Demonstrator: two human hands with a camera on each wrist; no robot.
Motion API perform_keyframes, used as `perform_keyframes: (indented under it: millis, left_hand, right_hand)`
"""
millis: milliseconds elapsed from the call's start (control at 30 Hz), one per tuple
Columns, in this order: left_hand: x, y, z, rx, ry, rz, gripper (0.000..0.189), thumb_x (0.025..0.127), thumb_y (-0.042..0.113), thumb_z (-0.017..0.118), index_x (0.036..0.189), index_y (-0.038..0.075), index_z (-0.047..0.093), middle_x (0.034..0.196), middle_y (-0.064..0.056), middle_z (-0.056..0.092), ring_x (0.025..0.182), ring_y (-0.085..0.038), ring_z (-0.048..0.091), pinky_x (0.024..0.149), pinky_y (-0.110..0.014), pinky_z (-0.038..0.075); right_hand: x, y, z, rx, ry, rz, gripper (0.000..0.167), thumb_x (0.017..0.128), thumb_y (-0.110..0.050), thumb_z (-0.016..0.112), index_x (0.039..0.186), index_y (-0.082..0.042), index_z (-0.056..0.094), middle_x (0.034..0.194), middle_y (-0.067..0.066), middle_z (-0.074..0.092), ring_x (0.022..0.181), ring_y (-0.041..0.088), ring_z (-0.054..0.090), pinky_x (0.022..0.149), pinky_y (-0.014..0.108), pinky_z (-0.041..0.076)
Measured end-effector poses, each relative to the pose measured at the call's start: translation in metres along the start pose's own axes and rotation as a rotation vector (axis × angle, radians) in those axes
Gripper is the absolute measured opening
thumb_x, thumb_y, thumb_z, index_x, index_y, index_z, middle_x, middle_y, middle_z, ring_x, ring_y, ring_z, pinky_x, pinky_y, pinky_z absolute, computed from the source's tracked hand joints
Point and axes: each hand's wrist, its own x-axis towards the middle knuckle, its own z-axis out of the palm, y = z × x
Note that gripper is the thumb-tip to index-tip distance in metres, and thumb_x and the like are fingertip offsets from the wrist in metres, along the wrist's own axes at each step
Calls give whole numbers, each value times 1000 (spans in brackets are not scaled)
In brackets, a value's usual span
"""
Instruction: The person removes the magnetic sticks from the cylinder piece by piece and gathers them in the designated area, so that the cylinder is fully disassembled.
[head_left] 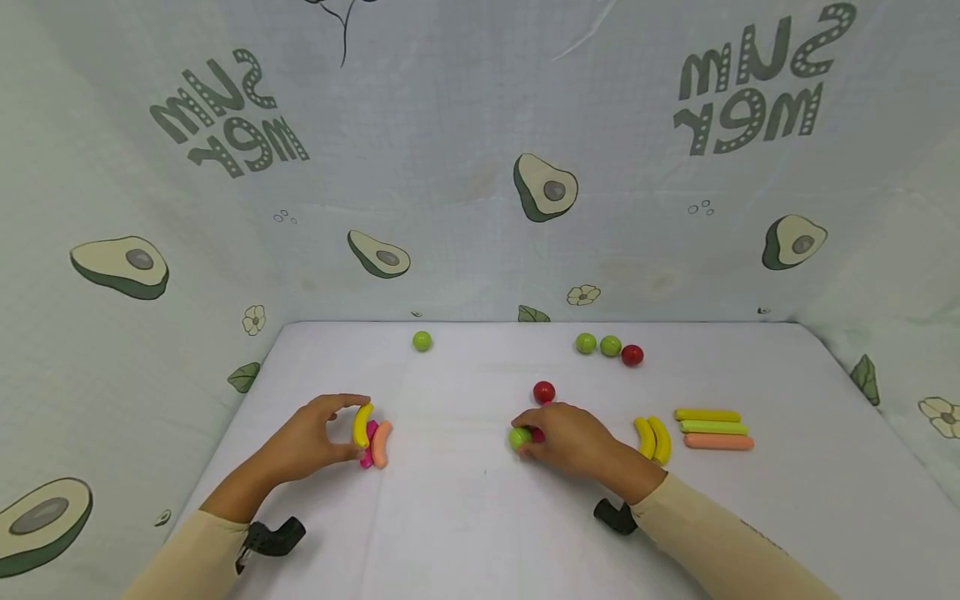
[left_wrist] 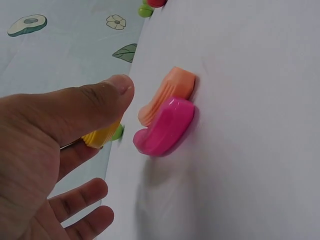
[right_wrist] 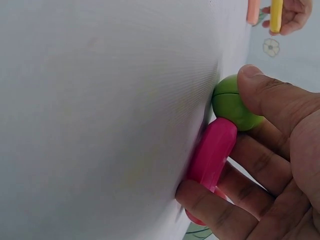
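Note:
My left hand (head_left: 311,440) pinches a yellow curved stick (head_left: 362,426) between thumb and fingers, raised off the table. Just beside it, a glossy pink curved piece (left_wrist: 167,127) and an orange curved piece (left_wrist: 175,87) lie side by side on the cloth. Near the table's middle, my right hand (head_left: 573,442) grips a green ball (right_wrist: 227,100) between thumb and fingers. A pink piece (right_wrist: 214,150) sits against that ball, under the right hand, and one of its fingers touches the pink. Beyond this hand is a red ball (head_left: 543,392).
Two yellow curved sticks (head_left: 654,440) lie right of the right hand. Further right are straight yellow (head_left: 707,414), green (head_left: 714,427) and orange (head_left: 718,442) sticks. Along the back stand a lone green ball (head_left: 422,341), two more green balls (head_left: 598,344) and a red ball (head_left: 632,356).

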Motion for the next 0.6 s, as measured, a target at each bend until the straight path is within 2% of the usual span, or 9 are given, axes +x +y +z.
perform_keyframes:
  millis: [267,467,600]
  left_hand:
    - [-4,-8,-5,-14,-25,-26,68,76,23,93,137,17,64,141,-13,58,116,-41,57,80,-44,60]
    - [-6,-16,-5,-2,-35,-36,69,76,23,93,139,17,63,141,-13,58,118,-41,56,87,-49,58]
    - [-7,-21,-2,-5,-46,-13,69,76,21,93,138,14,63,141,-12,58,126,-44,52,98,-57,51]
  right_hand:
    - [1,1,0,-6,-3,0,40,82,-26,88,119,-17,76,105,-5,72,86,13,57,83,36,53]
    - [0,1,0,-2,0,2,39,82,-26,88,119,-17,76,105,-6,71,86,13,57,82,36,53]
    - [0,0,0,-3,-3,3,40,83,-27,88,119,-17,76,106,-6,72,87,14,57,83,37,53]
